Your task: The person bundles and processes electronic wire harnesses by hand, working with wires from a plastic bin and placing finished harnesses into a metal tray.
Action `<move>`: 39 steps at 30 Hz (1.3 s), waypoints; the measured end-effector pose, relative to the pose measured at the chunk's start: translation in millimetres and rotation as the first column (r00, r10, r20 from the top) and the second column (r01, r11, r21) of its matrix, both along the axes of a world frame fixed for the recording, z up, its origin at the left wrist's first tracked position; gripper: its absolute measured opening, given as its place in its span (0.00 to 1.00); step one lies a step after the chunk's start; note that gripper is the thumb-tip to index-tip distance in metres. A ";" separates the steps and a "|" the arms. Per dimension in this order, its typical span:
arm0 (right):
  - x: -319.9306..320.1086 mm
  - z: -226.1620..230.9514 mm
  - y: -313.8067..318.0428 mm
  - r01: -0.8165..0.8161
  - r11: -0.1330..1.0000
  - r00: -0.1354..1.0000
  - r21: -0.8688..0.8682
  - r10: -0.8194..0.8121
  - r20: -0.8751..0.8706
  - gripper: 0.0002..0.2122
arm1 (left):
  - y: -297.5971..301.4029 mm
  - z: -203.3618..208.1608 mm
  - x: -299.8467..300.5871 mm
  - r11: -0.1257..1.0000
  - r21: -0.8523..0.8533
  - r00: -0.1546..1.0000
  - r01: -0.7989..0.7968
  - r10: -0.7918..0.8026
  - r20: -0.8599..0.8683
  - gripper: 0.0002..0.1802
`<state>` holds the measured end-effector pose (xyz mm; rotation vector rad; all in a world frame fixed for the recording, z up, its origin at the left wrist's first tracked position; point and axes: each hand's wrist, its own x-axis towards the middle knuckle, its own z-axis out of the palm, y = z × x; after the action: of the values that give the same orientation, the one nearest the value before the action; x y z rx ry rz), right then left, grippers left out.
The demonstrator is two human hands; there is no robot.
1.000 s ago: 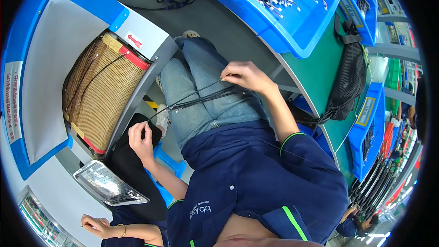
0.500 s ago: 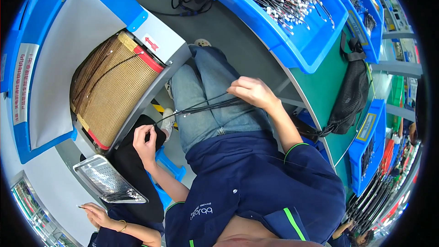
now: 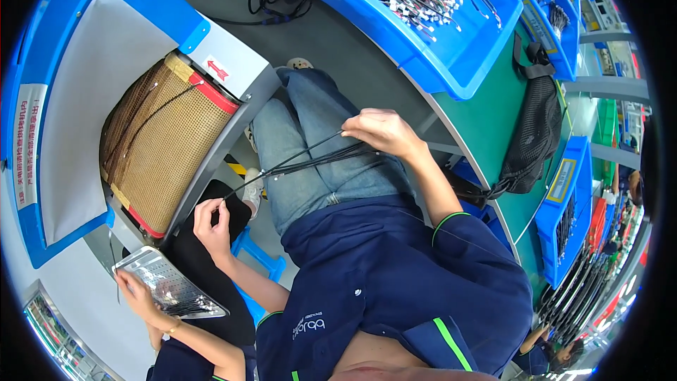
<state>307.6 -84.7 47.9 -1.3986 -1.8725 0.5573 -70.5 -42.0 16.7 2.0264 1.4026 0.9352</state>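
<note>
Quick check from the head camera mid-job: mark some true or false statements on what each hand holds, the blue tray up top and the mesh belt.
1. The right hand grips a bundle of thin black cables. True.
2. The left hand rests open on the knee. False: it pinches the end of one cable drawn out from the bundle.
3. The blue tray on the green bench is empty. False: it holds many thin cables with metal tips.
4. The tan mesh belt lies to the person's left. True.
5. Another person's hand holds a perforated metal tray. True.
</note>
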 end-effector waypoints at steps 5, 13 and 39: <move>3.3 -3.3 -2.2 -0.049 0.998 0.999 -0.031 0.049 -0.021 0.05 | -6.3 0.5 -0.2 1.000 -0.018 1.000 -0.016 0.016 -0.004 0.06; -0.2 -3.3 -2.1 -0.153 0.985 0.988 -0.080 0.155 0.013 0.06 | -2.7 -1.6 -5.4 1.000 -0.018 0.999 -0.015 0.015 -0.038 0.05; -265.8 50.7 204.7 -0.217 0.949 0.976 0.230 0.216 0.032 0.08 | 143.3 54.4 -236.9 0.906 0.149 0.912 -0.396 0.407 -0.057 0.05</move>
<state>41.7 120.1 98.6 -1.0518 -2.0375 0.4222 -307.5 101.2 71.1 1.9253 1.9011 1.1485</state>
